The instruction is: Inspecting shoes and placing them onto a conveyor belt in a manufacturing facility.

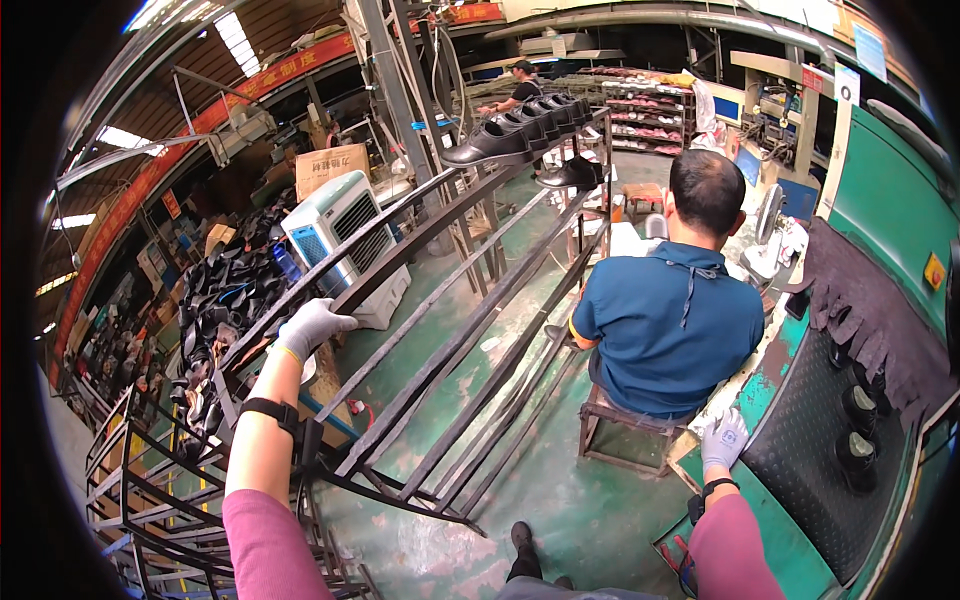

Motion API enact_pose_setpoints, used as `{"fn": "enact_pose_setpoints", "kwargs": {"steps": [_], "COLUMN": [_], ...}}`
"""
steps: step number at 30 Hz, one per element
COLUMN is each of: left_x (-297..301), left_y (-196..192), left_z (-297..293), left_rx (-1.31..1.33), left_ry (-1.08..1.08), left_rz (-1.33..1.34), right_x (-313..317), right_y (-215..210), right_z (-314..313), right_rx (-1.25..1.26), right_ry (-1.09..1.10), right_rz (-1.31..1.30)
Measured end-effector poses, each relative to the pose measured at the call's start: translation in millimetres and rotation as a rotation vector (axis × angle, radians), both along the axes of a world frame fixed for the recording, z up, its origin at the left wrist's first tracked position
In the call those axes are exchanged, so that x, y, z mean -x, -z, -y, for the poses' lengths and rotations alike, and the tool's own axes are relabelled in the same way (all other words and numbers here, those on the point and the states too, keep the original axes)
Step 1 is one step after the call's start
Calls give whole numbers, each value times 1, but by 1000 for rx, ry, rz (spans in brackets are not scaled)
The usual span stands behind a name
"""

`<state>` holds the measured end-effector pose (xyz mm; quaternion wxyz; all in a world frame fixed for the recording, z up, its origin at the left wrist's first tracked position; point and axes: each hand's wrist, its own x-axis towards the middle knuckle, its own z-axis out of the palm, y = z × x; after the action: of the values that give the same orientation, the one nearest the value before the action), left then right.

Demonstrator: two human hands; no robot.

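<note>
Metal rack [430, 234] stands left of the seated co-worker [680, 320], the left hand [316, 328] curled over its upper bar; the right hand [724, 440] lies at the green desk [765, 535], grip unclear. Any sharp tug could topple the black shoes [490, 143].

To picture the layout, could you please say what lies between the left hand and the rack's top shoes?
In the head view, only bare rails separate the left hand from the black shoes.
</note>
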<state>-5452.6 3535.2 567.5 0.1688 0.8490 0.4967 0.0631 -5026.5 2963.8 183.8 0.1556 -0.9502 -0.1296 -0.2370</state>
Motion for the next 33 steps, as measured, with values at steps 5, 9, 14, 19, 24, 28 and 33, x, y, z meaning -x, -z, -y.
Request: {"fn": "enact_pose_setpoints", "kwargs": {"steps": [5,9,14,19,24,28,33], "left_x": [-5,-7,-5,-1,-10,-3,-4], "left_y": [-3,1,2,3,6,3,10], "left_z": [10,4,1,-4,4,-1,-10], "left_rx": [-2,-2,-13,-37,-2,-12,13], "left_ry": [6,5,10,7,7,-2,12], "left_rz": [8,2,-12,-21,11,31,56], "right_x": [-3,-7,-3,-1,-5,-8,-10], "right_y": [5,12,5,5,9,9,15], "right_z": [4,9,7,4,10,7,12], "right_rx": [8,-2,-2,2,2,0,25], "right_ry": [21,11,4,2,13,-3,1], "right_rz": [-32,-19,-54,-12,-39,-54,-44]}}
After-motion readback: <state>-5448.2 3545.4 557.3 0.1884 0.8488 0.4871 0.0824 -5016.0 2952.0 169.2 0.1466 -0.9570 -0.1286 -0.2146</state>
